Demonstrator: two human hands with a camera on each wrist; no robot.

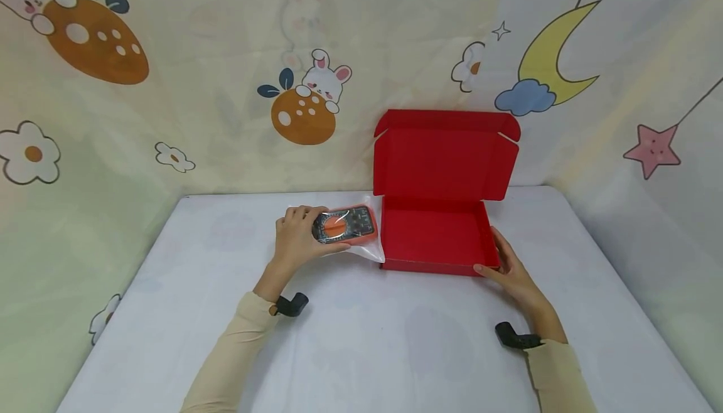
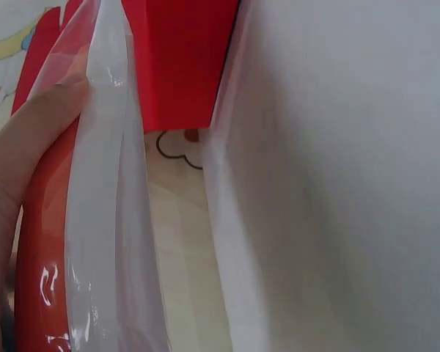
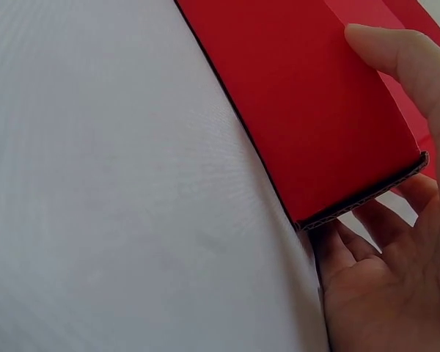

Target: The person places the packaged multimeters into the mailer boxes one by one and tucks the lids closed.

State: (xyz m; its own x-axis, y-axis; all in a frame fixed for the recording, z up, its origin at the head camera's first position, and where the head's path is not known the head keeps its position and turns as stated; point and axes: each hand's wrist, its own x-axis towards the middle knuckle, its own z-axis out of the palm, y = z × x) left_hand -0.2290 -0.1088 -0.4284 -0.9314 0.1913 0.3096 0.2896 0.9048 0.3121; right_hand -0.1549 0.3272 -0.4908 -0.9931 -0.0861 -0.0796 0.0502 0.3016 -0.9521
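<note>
A multimeter (image 1: pixel 346 225) with an orange dial and an orange-red casing lies inside a clear plastic bag (image 1: pixel 369 251). My left hand (image 1: pixel 298 237) grips it by its left end, thumb along the near side and fingers over the far side. Its right end is close beside the left wall of an open red cardboard box (image 1: pixel 435 234). In the left wrist view the thumb presses on the bagged casing (image 2: pixel 48 242). My right hand (image 1: pixel 511 272) holds the box at its front right corner, thumb on the front wall (image 3: pixel 301 103) and fingers along the right side.
The box lid (image 1: pixel 443 155) stands raised at the back, its side flaps spread. A white-covered table (image 1: pixel 361 350) lies under everything. A printed cloth backdrop (image 1: pixel 226 118) with cartoon figures rises behind it. Each wrist wears a black camera mount (image 1: pixel 292 305).
</note>
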